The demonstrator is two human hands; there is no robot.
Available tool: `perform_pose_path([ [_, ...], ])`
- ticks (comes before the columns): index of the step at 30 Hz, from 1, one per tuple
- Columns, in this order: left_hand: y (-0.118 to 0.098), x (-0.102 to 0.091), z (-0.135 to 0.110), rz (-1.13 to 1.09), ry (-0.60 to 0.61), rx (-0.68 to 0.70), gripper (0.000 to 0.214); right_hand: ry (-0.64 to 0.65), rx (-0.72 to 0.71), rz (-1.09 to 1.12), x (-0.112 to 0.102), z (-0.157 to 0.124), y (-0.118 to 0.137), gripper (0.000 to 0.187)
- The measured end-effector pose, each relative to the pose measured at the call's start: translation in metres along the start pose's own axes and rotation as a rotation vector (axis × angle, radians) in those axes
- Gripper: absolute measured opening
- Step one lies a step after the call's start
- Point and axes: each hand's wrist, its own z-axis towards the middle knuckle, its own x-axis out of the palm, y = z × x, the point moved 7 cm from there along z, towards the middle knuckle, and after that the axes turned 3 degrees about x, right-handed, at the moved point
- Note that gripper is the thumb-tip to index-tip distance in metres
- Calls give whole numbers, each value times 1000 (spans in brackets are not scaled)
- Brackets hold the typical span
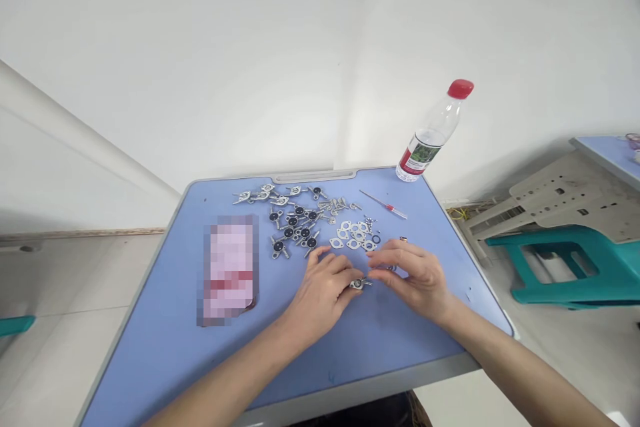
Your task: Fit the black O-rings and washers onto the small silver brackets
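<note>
**Small part pinched between two hands at mid-table**

A blurred pink patch [230, 270] lies on the left half of the table [165, 333], well clear of the hands. Right of it, toward the far edge, is a pile [293, 223] of silvery winged fittings with black centres.

The left hand [325, 290] rests on the table just in front of that pile. Its fingers are curled in narrow, and thumb and forefinger pinch one part [359, 283]. The part sits about mid-table, slightly nearer the near edge, between the two hands. It looks like a small grey metal piece with a dark round middle and a short stub to the right. It is too small to make out more.

Flat pale plates [353, 235] with holes lie just beyond the hands.

The right hand [415, 277] has its fingers drawn close together, tips pointing at the part and nearly touching it. Whether they hold anything cannot be told.

The step in hand looks like fitting or adjusting that one piece. The next move seems to call for a steady pinch on the left and fine fingertip work on the right.

A thin tool [387, 207] and a bottle [433, 137] are near the far right corner.
</note>
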Motion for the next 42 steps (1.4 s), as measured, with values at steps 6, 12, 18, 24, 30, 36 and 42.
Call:
perform_pose_path([
  [6, 0, 0, 1, 11, 17, -7, 12, -9, -122, -102, 4, -7, 5, 19],
  [12, 1, 1, 0, 7, 5, -1, 15, 199, -64, -2, 10, -5, 3, 38],
  [18, 1, 1, 0, -1, 12, -8, 13, -3, 1, -79, 6, -3, -6, 11],
  [24, 5, 3, 2, -4, 39, -12, 12, 35, -7, -66, 6, -2, -11, 14],
  [30, 7, 3, 3, -11, 57, -21, 16, 100, 3, 138, 5, 2, -5, 20],
  [36, 5, 2, 3, 0, 42, -30, 15, -106, 72, 17, 7, -3, -19, 16],
  [42, 8, 3, 5, 3, 60, 22, 13, -83, 67, 40, 11, -4, -26, 15],
])
